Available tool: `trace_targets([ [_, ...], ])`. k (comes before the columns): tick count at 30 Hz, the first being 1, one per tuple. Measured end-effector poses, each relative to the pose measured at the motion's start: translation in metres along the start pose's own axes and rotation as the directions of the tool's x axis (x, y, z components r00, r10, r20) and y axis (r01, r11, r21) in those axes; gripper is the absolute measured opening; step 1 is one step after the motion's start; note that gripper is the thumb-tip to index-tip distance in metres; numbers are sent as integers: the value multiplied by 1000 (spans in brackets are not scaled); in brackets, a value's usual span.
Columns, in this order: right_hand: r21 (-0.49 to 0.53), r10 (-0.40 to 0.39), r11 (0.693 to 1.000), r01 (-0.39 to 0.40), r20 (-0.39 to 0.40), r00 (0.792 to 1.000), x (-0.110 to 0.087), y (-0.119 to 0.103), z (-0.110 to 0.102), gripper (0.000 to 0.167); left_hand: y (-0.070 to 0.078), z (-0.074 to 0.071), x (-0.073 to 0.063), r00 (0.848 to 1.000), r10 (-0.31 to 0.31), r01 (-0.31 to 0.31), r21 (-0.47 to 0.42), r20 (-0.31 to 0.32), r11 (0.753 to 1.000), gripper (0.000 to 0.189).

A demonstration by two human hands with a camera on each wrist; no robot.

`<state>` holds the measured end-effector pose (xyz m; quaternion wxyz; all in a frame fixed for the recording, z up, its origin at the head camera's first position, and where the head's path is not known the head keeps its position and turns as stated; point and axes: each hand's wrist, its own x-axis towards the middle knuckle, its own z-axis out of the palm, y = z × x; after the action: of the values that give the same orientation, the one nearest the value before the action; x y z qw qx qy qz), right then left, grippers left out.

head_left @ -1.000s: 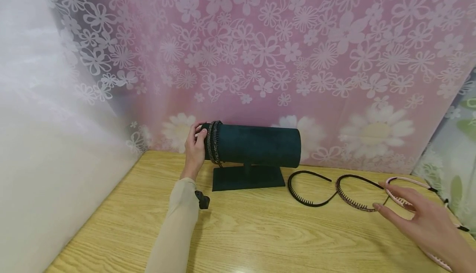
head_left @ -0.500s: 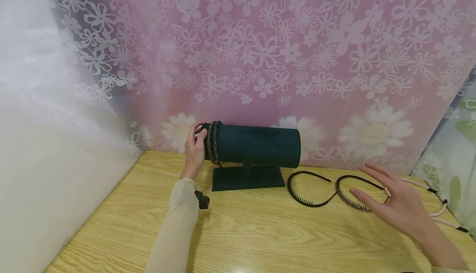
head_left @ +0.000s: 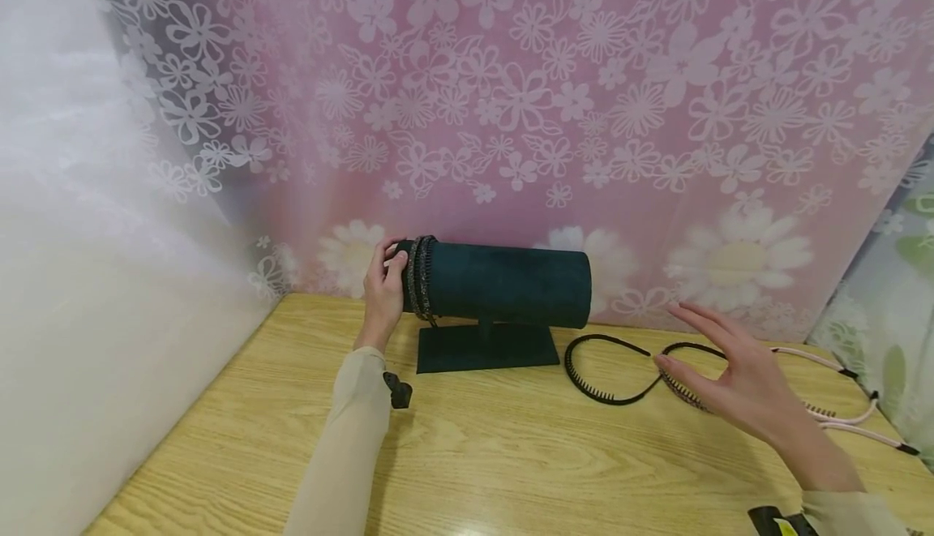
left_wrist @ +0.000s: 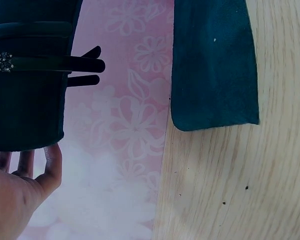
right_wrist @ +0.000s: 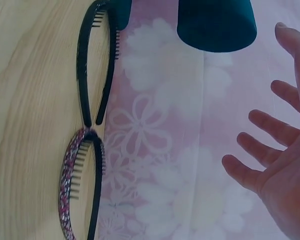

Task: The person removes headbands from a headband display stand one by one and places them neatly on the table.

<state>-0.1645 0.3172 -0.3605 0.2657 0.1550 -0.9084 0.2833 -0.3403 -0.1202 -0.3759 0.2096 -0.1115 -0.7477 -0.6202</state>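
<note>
A dark teal padded roll on a T-shaped display stand (head_left: 511, 286) stands at the back of the table. My left hand (head_left: 383, 297) grips the roll's left end, thumb on the near side; in the left wrist view its fingertips curl at the roll's edge. Beside that hand, glittery dark headbands (head_left: 416, 280) are fitted around the roll. My right hand (head_left: 751, 394) is in the air with fingers spread and holds nothing. Below it lies a headband with pink-and-silver glitter (right_wrist: 65, 195), partly covered by the hand in the head view. Left of that one lies a black toothed headband (head_left: 568, 364).
Pale pink headbands (head_left: 868, 437) with black tips lie at the table's right edge, partly behind the right hand. A pink flowered curtain (head_left: 467, 114) hangs right behind the wood-grain table (head_left: 511, 455). White sheeting (head_left: 109, 276) borders the left side.
My right hand has moved left and a little up, from over the pink headbands to over the glittery one, with its fingers apart. My left hand keeps its grip on the stand.
</note>
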Motion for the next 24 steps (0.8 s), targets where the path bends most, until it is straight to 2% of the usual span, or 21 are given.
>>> trace_targets([
  [2,10,-27,1000,27,-20,999,3,-2,3,78,12,-2,-4,1000,-13,13,2,11,1000,42],
  [4,10,-62,998,63,-46,997,7,-5,7,79,15,-2,-5,1000,-27,27,15,16,1000,42],
  [5,5,-76,997,77,-55,996,10,-6,9,79,15,-2,-5,1000,-25,25,15,15,1000,42],
  [9,-11,-120,993,119,-70,990,19,-11,14,81,-7,0,4,1000,-17,17,16,2,1000,44],
  [11,-17,-134,991,133,-71,988,25,-14,15,80,-12,1,6,1000,-9,9,10,-7,1000,45],
  [24,3,-201,979,202,-54,978,51,-33,26,80,-11,1,3,999,27,-27,12,-26,1000,46],
])
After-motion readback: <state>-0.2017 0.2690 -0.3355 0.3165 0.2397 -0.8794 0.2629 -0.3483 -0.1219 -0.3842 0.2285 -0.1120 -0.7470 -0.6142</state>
